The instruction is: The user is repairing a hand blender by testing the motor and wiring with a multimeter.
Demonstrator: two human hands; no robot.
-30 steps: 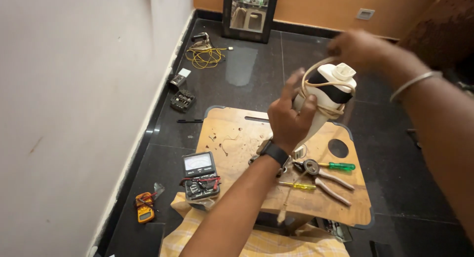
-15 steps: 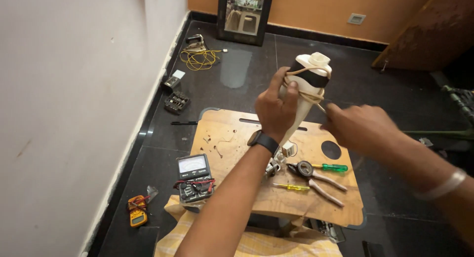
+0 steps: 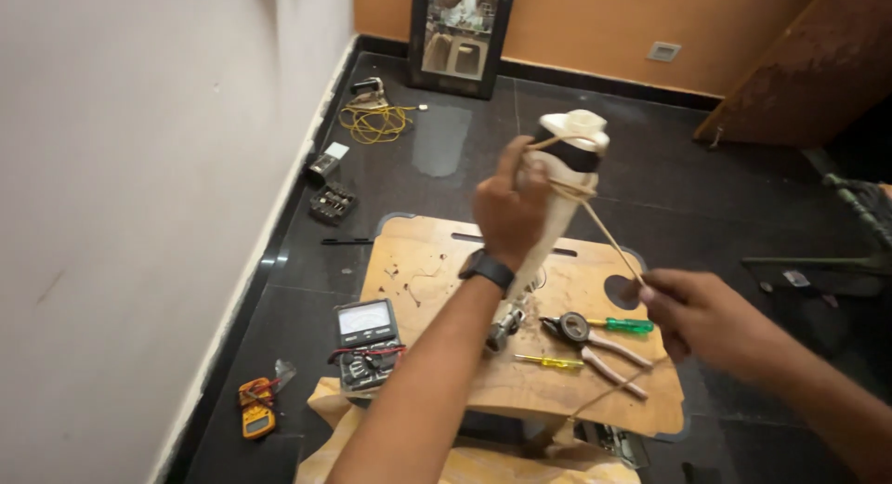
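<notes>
My left hand [image 3: 509, 205] grips a white and black clothes iron [image 3: 565, 168], held upright above a small wooden table [image 3: 437, 261]. A beige cord [image 3: 606, 231] is wound around the iron's top and runs down to the right. My right hand [image 3: 699, 315] pinches that cord, pulled taut, just above the table's right side. A black watch sits on my left wrist.
On the table lie pliers [image 3: 595, 343], a green-handled screwdriver [image 3: 624, 325] and a thin yellow one [image 3: 548, 361]. A multimeter [image 3: 366, 343] rests at the table's left edge. On the dark floor are a yellow meter [image 3: 257, 408], a bit case [image 3: 332, 203], yellow cable [image 3: 375, 122] and a mirror [image 3: 463, 33].
My right hand came off the iron's top and dropped down to the right, drawing the cord out taut. My left hand keeps the iron raised.
</notes>
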